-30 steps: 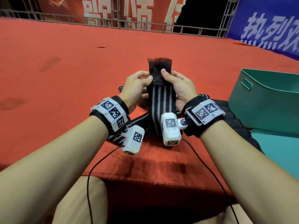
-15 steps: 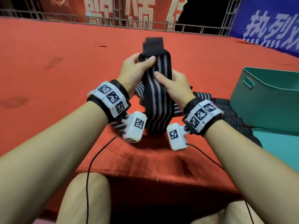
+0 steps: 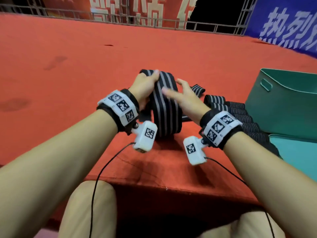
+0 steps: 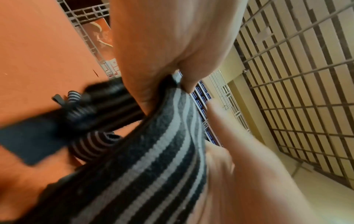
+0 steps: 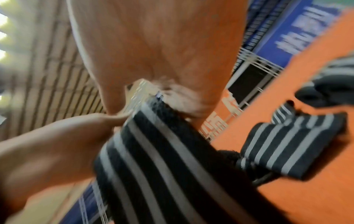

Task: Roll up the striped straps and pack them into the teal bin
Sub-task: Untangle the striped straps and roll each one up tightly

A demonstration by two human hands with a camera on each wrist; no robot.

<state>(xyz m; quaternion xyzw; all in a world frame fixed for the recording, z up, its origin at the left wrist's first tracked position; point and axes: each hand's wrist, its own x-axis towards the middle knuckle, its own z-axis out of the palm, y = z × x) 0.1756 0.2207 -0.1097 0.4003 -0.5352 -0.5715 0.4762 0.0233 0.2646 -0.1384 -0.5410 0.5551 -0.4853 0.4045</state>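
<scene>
Two hands work one striped strap (image 3: 165, 103) in the head view. A second ago its dark end tab stood upright, pinched by both thumbs; now that tab is folded over out of sight and the strap's top is a rounded hump, so the roll is judged to have just begun. The left hand (image 3: 145, 85) grips the hump at 11 o'clock, fingers curled over it. The right hand (image 3: 184, 98), blurred, lies with straight fingers against the strap at 3 o'clock. More straps (image 3: 228, 109) lie in a ribbed heap at 3 o'clock, near the teal bin (image 3: 281, 107), a smooth, hard-walled tub with a slot handle.

From the left wrist, the left hand's thumb (image 4: 191, 78) and palm pinch the strap's edge; the weave is a coarse, ribbed elastic, black with grey stripes.

From the right wrist, heavy blur: the right hand's fingers (image 5: 57, 136) lie straight along the strap, not clasping it. Red carpet (image 5: 306, 197) lies beneath, at 5 o'clock.
</scene>
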